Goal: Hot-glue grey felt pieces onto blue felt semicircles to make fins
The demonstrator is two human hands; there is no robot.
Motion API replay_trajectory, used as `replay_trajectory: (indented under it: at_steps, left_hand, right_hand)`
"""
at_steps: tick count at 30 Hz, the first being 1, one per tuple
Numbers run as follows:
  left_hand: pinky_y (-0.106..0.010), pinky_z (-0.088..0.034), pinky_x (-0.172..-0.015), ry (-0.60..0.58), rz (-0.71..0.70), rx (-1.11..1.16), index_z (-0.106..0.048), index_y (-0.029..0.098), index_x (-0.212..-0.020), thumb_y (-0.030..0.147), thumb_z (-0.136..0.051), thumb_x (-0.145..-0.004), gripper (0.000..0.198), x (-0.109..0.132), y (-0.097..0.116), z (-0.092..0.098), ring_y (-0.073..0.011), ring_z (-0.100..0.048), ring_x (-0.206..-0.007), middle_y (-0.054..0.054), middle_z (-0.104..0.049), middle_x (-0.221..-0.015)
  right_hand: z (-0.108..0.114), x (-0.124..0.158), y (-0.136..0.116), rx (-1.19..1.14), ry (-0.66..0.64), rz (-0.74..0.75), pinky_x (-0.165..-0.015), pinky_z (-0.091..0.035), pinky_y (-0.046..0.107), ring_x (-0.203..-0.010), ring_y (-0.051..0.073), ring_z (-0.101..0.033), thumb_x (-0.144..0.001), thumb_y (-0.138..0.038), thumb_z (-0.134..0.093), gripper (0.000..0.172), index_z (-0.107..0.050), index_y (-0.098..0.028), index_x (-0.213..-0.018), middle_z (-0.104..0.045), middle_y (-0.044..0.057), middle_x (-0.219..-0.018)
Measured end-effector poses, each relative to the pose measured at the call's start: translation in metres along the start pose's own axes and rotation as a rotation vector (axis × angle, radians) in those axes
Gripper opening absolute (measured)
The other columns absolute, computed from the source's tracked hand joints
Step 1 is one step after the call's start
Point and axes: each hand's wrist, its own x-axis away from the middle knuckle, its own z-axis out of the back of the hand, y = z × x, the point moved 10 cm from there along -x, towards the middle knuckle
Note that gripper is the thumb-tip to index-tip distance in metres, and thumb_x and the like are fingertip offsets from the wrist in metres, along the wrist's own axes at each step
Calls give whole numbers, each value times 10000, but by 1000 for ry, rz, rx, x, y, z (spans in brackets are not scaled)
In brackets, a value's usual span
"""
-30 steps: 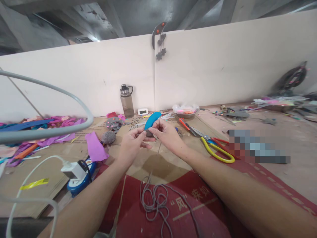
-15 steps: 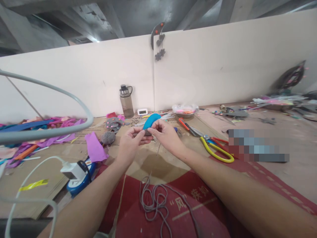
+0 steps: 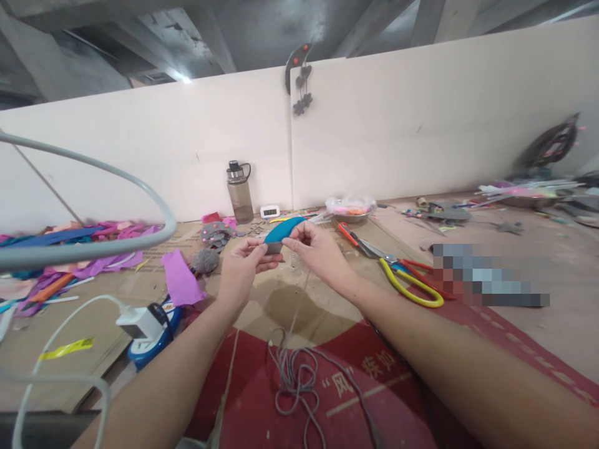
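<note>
A curved blue piece with a grey edge strip (image 3: 283, 231), perhaps felt-covered, is held up over the work surface between both hands. My left hand (image 3: 242, 265) pinches its left end, thumb on the grey edge and fingers beneath. With thumb and forefinger, my right hand (image 3: 317, 251) grips the edge farther right. A thin grey cord (image 3: 297, 380) lies in loose loops below the hands, and one strand rises toward them. Whether that strand joins the piece is hidden by the fingers.
Yellow-handled scissors (image 3: 414, 293) and an orange-handled cutting tool (image 3: 349, 234) lie right of my hands. A grey yarn ball (image 3: 206, 260), purple cloth (image 3: 181, 277) and a blue power strip (image 3: 150, 349) are at left. A bottle (image 3: 239, 196) stands behind.
The blue piece has tipped flatter and shifted slightly down and left, showing more of its grey edge. Both hands still grip it, and the cord's loops have moved slightly.
</note>
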Motion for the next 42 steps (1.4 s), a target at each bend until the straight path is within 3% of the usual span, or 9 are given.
replay_trajectory:
  at_steps: [7,12,21,29,31,35,37,39,42]
  left_hand:
    - [-302,-556,-640,195,-113,94,-545,150,-774,216,-688,-640,207,-27,16,50,-210,-699,-685,-46,-689,-722]
    - [-317,-559,-680,374,-181,146,-513,162,-739,163,-649,-647,164,-39,22,92,-202,-698,-694,-44,-684,-711]
    - [-299,-568,-677,507,-237,197,-479,179,-663,102,-600,-658,143,-45,24,127,-206,-699,-719,-11,-628,-635]
    - [-276,-562,-691,559,-248,232,-473,183,-647,67,-578,-659,157,-41,30,139,-188,-697,-736,23,-577,-579]
    - [-293,-565,-693,535,-244,228,-474,184,-659,83,-593,-662,156,-42,29,132,-192,-696,-735,11,-608,-611]
    - [-319,-564,-708,455,-255,225,-491,178,-701,127,-628,-671,149,-44,28,116,-203,-697,-749,-37,-682,-725]
    - [-317,-559,-718,409,-273,223,-505,169,-711,147,-654,-662,158,-43,29,108,-206,-698,-745,-37,-685,-720]
    - [-315,-555,-720,371,-283,217,-520,164,-728,168,-678,-652,176,-43,29,101,-203,-699,-736,-31,-685,-716]
    - [-315,-549,-717,324,-264,196,-531,165,-762,205,-703,-644,212,-40,27,89,-202,-699,-737,-33,-692,-731]
  right_hand:
    - [-6,0,1,76,-132,-71,-560,-327,268,-572,107,-420,-745,-316,-592,185,-566,-183,-619,-499,-27,-601]
    - [-2,2,-3,-186,-185,-170,-456,-215,247,-478,78,-271,-741,-406,-617,211,-611,-196,-715,-374,-59,-538]
    - [13,10,-36,-522,-291,-159,-461,-195,242,-520,76,-261,-716,-419,-660,233,-605,-196,-757,-370,-39,-611]
    - [48,12,-60,-535,-175,-21,-447,-276,239,-518,84,-341,-732,-466,-630,223,-609,-264,-827,-434,-31,-652]
    - [33,20,-67,-494,-309,-5,-454,-321,244,-512,85,-390,-752,-485,-609,232,-632,-259,-798,-502,-24,-657]
    - [-36,80,-79,-192,-1056,56,-640,-464,274,-733,142,-605,-783,-352,-615,167,-711,-226,-836,-672,24,-834]
    - [-48,98,-65,-9,-1240,72,-707,-477,270,-822,161,-630,-789,-313,-607,176,-718,-228,-897,-695,20,-895]
    - [-37,77,-37,209,-1065,31,-656,-479,263,-736,158,-632,-815,-373,-565,226,-721,-217,-861,-698,16,-804]
    - [14,24,11,592,-555,-89,-654,-472,273,-694,171,-626,-912,-484,-322,504,-691,-161,-799,-679,68,-740]
